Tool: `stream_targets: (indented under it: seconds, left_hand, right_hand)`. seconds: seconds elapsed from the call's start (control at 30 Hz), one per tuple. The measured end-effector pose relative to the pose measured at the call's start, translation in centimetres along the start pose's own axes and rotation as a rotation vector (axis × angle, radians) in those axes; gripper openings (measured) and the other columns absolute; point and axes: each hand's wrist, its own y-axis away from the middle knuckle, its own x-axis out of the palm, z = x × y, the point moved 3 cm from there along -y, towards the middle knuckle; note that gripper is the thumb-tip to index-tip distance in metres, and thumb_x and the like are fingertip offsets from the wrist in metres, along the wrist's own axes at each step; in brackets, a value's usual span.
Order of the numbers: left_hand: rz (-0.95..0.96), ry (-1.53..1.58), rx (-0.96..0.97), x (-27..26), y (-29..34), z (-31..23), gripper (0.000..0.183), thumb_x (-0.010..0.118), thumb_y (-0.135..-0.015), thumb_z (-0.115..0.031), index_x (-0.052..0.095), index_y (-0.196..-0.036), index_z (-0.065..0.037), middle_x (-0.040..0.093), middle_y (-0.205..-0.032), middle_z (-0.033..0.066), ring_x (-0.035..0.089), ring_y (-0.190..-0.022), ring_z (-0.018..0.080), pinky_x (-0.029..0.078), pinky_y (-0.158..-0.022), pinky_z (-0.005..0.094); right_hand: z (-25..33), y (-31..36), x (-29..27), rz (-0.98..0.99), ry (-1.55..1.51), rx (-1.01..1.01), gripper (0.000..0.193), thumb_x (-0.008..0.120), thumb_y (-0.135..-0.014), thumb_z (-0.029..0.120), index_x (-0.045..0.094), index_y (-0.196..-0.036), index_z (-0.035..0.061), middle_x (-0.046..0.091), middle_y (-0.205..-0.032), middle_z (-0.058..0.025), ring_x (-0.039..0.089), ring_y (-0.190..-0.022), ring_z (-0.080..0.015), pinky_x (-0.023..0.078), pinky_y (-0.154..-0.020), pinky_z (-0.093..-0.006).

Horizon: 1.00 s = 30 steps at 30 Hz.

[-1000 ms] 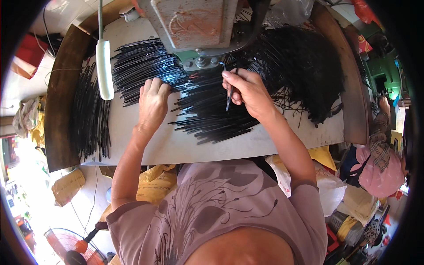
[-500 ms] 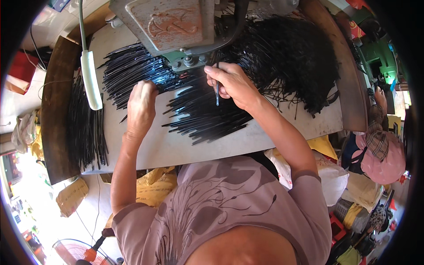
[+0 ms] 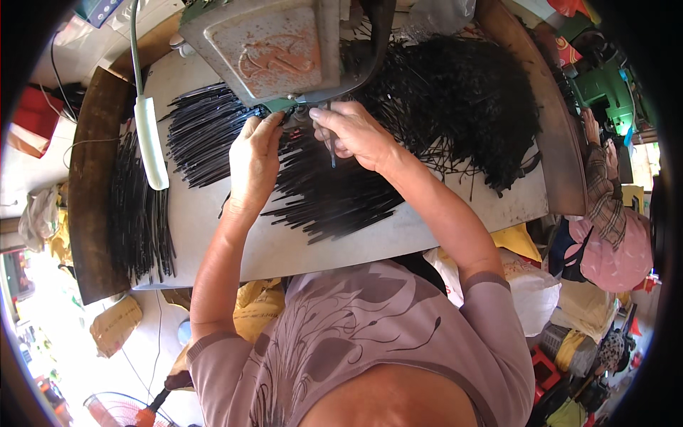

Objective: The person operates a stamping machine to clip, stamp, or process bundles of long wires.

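Observation:
My left hand (image 3: 256, 158) is closed in a pinch just below the machine head (image 3: 270, 60). Its fingertips meet at a small dark piece I cannot make out. Beside it, my right hand (image 3: 356, 136) grips a thin dark rod-like tool (image 3: 332, 158) with a bluish tip pointing down toward me. Slim black strips lie in a row, the left pile (image 3: 203, 139), beyond my left hand. Another batch, the middle pile (image 3: 331, 203), spreads below both hands. A large tangled black heap (image 3: 473, 99) fills the right of the table.
Wooden boards, including the left board (image 3: 99, 192), wall the pale table (image 3: 284, 252) at its sides. A white lamp (image 3: 151, 146) hangs at left near more black strips (image 3: 142, 213). A person in pink (image 3: 619, 249) works at far right; a fan (image 3: 124, 409) stands lower left.
My left hand has moved right and up from beside the left pile to the machine. My right hand has shifted slightly left, still holding the rod-like tool.

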Motion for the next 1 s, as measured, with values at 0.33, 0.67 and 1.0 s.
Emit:
stream_targets:
  seconds: [0.33,0.67,1.0]
  left_hand:
    - [0.02,0.027,-0.022,0.18,-0.27,-0.08,0.019,0.052,-0.076,-0.002,0.058,-0.094,-0.002,0.051,-0.073,0.0137,0.052,-0.066,0.0281,0.042,-0.06,0.0334]
    - [-0.023,0.037,-0.002,0.42,-0.21,-0.17,0.021,0.054,-0.075,0.0,0.058,-0.096,-0.001,0.049,-0.068,0.0104,0.048,-0.058,0.0201,0.04,-0.056,0.0275]
    - [-0.013,0.038,-0.021,0.42,-0.1,-0.04,0.022,0.055,-0.075,-0.001,0.059,-0.096,-0.002,0.049,-0.067,0.0101,0.048,-0.058,0.0199,0.04,-0.055,0.0276]
  right_hand:
    - [0.31,0.22,0.26,0.016,-0.043,-0.001,0.021,0.048,-0.084,0.021,0.047,-0.073,0.0032,0.045,-0.063,-0.0005,0.029,-0.039,0.0003,0.019,-0.033,-0.0148]
    - [-0.01,-0.06,0.19,0.02,-0.037,0.009,0.021,0.049,-0.084,0.021,0.047,-0.072,0.0033,0.045,-0.062,-0.0002,0.029,-0.039,0.0005,0.019,-0.032,-0.0149]
    - [-0.24,-0.19,0.09,0.004,-0.03,0.01,0.021,0.048,-0.084,0.021,0.047,-0.072,0.0033,0.045,-0.062,-0.0001,0.029,-0.039,0.0007,0.02,-0.032,-0.0146]
